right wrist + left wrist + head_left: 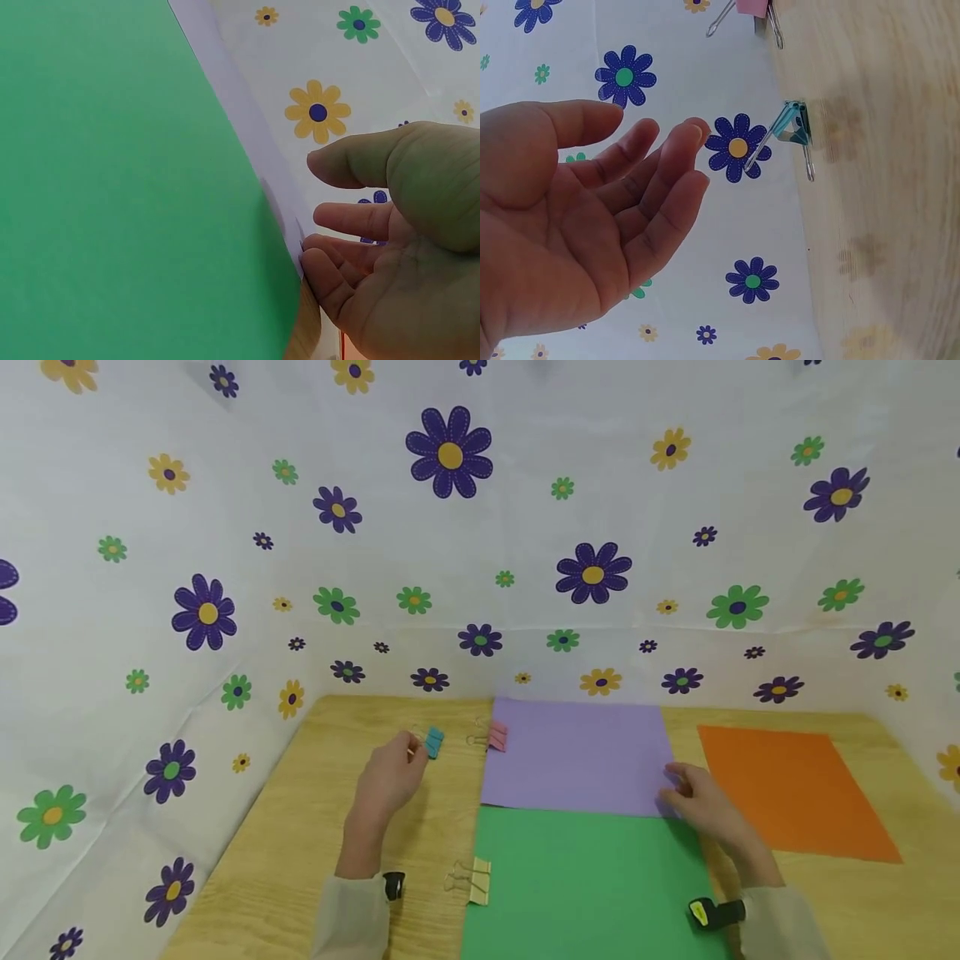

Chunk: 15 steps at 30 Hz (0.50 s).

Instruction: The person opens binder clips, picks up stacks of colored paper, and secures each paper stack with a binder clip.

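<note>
Head view shows the table (pixel 262 860) bearing a green sheet (pixel 585 885), a purple sheet (pixel 577 760) adjoining its far end, and an orange sheet (pixel 795 789) to the right. The right hand (pixel 705 797), grip loose, touches the purple sheet's right edge; the left hand (pixel 386 777), fingers relaxed, grip holding nothing, is near the blue clip (pixel 434 742). A yellow clip (pixel 481 882) and a pink clip (pixel 497 736) sit along the sheets' left edges.

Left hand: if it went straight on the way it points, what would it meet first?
Probably the blue binder clip, just ahead of the left hand; the left wrist view shows a gap between them, though depth is unclear.
</note>
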Motion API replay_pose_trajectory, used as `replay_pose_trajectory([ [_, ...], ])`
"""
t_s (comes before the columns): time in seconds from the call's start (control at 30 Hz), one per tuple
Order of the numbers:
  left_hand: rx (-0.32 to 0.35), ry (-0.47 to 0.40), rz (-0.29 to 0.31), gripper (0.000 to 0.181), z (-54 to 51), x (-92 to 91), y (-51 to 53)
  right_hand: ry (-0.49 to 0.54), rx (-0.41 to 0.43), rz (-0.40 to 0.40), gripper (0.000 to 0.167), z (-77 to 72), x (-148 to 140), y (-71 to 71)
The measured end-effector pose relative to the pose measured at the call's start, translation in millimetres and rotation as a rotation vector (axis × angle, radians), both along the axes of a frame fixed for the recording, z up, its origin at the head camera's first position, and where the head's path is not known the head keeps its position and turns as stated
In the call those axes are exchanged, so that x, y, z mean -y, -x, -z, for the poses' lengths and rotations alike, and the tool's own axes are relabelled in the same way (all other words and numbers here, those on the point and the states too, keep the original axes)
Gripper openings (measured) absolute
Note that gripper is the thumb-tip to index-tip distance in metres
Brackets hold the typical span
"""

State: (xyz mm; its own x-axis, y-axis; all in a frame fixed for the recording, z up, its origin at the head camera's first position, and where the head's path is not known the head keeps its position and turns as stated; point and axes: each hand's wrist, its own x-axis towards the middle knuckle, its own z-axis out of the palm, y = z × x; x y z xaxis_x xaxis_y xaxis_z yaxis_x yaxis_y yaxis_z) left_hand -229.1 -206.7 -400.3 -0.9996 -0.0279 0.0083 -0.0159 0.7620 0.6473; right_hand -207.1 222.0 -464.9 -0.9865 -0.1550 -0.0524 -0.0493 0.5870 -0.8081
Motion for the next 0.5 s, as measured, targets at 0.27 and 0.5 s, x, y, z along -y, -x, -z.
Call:
replay_pose_trajectory([
  [0.27,0.007,0.009,0.024,0.025,3.4,-3.5,-1.1,0.026,0.011,0.014,0.056,3.0,-2.9,0.5],
  [0.5,0.003,0.015,0.035,0.022,7.3,-2.6,2.3,0.028,0.025,0.022,0.056,-2.6,-1.4,2.6],
])
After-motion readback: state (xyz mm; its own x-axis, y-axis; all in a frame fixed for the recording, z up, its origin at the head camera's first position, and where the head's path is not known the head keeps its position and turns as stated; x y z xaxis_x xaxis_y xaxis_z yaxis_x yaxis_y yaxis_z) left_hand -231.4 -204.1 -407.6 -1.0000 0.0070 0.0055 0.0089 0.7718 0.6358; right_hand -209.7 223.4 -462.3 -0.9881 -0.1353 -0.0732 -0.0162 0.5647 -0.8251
